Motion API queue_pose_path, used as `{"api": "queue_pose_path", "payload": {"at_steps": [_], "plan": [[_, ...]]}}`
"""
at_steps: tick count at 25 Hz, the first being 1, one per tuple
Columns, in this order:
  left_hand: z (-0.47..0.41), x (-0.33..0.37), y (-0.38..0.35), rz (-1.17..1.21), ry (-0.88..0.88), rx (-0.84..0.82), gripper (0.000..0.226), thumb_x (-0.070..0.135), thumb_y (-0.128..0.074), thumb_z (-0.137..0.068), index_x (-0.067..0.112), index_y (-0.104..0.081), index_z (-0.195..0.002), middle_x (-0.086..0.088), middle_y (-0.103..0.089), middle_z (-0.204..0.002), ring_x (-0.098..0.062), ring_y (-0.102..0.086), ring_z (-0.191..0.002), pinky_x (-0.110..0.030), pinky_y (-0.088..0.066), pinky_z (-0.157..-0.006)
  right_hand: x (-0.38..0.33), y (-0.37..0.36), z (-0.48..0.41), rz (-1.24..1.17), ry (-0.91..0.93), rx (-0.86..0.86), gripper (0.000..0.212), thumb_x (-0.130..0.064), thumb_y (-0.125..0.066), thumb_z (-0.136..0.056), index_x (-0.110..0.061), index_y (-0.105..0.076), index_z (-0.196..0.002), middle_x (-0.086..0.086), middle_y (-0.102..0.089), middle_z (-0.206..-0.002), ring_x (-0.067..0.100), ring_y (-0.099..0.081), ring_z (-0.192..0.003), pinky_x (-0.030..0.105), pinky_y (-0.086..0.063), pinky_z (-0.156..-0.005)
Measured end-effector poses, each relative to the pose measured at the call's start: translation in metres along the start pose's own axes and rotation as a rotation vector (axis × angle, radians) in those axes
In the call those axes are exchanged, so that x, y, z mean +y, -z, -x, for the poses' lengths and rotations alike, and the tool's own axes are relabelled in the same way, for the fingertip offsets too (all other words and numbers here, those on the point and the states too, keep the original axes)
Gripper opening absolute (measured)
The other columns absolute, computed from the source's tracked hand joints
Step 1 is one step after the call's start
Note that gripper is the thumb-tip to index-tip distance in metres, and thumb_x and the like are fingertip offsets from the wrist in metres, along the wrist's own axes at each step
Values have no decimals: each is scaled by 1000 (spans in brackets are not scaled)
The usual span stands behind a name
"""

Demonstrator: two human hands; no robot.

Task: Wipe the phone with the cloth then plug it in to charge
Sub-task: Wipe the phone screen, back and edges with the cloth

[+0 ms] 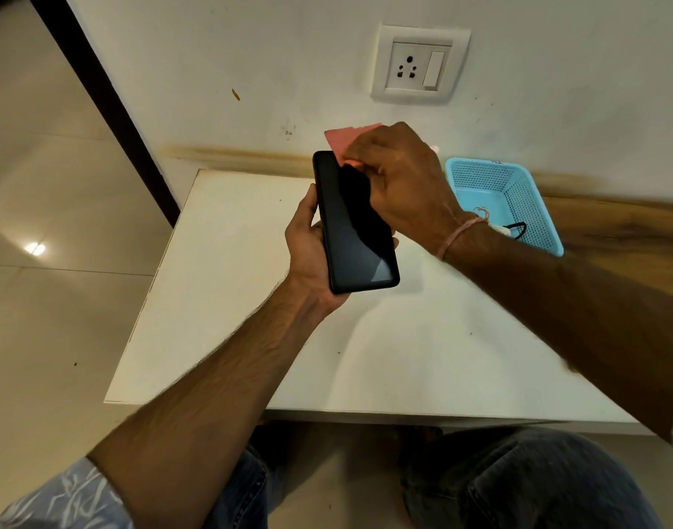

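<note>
1. Gripping phone in left hand, thumb on its left edge, dark glossy face up, centre of frame.
2. Hovering phone above white table, not touching it.
3. Pinching pink cloth in right hand, fingers curled, pressing it on phone's top end.
4. Sitting right of centre against the wall: blue basket, black cable lying inside.
5. Showing wall socket at upper centre-right, above both hands.
</note>
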State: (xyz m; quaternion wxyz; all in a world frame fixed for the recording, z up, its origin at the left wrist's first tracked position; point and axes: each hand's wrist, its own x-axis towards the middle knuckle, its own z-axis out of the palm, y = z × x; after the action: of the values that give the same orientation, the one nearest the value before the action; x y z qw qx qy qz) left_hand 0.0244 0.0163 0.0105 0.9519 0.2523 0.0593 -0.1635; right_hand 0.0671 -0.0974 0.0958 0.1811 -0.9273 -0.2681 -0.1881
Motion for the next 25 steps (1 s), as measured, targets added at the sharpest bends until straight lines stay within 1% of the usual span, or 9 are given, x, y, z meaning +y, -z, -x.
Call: {"api": "queue_pose_path", "payload": {"at_steps": [4,8,10,12,15,19,22,24,25], "plan": [[1,3,1,87,-14,-12,45,50,-52,-96,13,-78,-94,-9,-74,-94,-27,-72,-88,-36,-57,-81,-24,-7,17,-34,132,34,22,-8,-60,-89,-2,-70,-107,15,-67,-111,34,-58,-107,36,-45,-93],[0,2,3,154,-22,-34,43,41,-52,-97,7,-77,-91,-9,-72,-90,-25,-73,-86,-33,-57,-77,-30,-6,29,-49,300,25,23,3,-62,-82,-1,-72,-102,13,-70,-105,34,-61,-103,35,-48,-86],[0,2,1,92,-8,-45,46,48,-50,-97,11,-77,-93,-10,-73,-92,-27,-72,-85,-36,-57,-78,-16,0,18,-1,238,25,21,-4,-62,-86,-2,-71,-105,14,-69,-107,34,-58,-101,36,-46,-86],[0,1,-1,14,2,-52,51,55,-47,-96,14,-78,-97,-10,-74,-93,-30,-70,-82,-40,-56,-82,-1,5,6,21,85,5,23,-11,-57,-91,-3,-69,-110,15,-66,-112,33,-55,-105,35,-41,-92],[0,0,0,-15,6,-54,53,57,-46,-95,15,-79,-98,-10,-74,-94,-29,-70,-82,-42,-56,-82,1,3,4,-5,-24,17,25,-11,-54,-93,-2,-66,-113,17,-64,-117,34,-53,-109,35,-37,-97],[0,0,4,74,7,-29,46,48,-52,-96,11,-77,-94,-10,-73,-94,-27,-71,-89,-36,-56,-83,-25,-3,30,-41,166,66,21,-2,-60,-85,-1,-71,-103,14,-69,-105,34,-59,-99,38,-49,-86],[0,0,6,130,-6,-39,47,42,-48,-99,7,-77,-86,-8,-71,-84,-23,-72,-80,-32,-58,-72,-32,-3,43,-52,299,9,24,6,-60,-79,1,-72,-99,15,-70,-101,36,-62,-94,39,-53,-79],[2,1,3,89,12,-48,48,46,-49,-98,9,-77,-87,-9,-73,-86,-25,-72,-80,-33,-58,-73,-21,2,34,-25,280,4,23,4,-60,-82,0,-71,-102,15,-69,-104,36,-60,-97,37,-48,-83],[2,1,1,56,16,-57,50,50,-48,-97,10,-77,-91,-10,-73,-89,-27,-71,-81,-35,-57,-77,-13,6,27,-8,213,5,22,1,-60,-85,-1,-71,-104,15,-68,-106,36,-58,-99,37,-46,-86]]}}
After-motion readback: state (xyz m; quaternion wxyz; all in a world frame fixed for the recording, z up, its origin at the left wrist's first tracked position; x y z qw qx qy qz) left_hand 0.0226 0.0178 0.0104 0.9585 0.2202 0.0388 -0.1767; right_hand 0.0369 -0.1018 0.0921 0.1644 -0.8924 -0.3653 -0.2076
